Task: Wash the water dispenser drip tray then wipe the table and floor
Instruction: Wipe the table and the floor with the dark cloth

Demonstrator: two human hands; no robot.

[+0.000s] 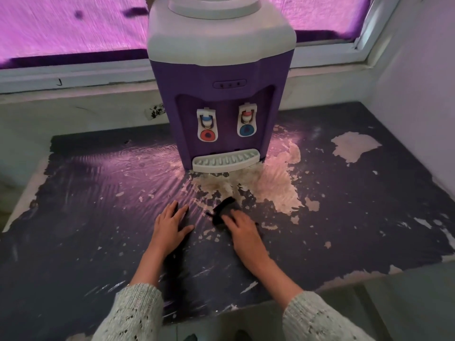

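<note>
Water dispenser [221,77] stands at the rear centre of the table [369,217], before the window [61,28]. Drip tray [225,160] sits at its base, below the two taps. Nearer the front edge, left hand [170,225] lies flat on the table; right hand [242,228], beside it, rests on a cloth [225,207].
</note>
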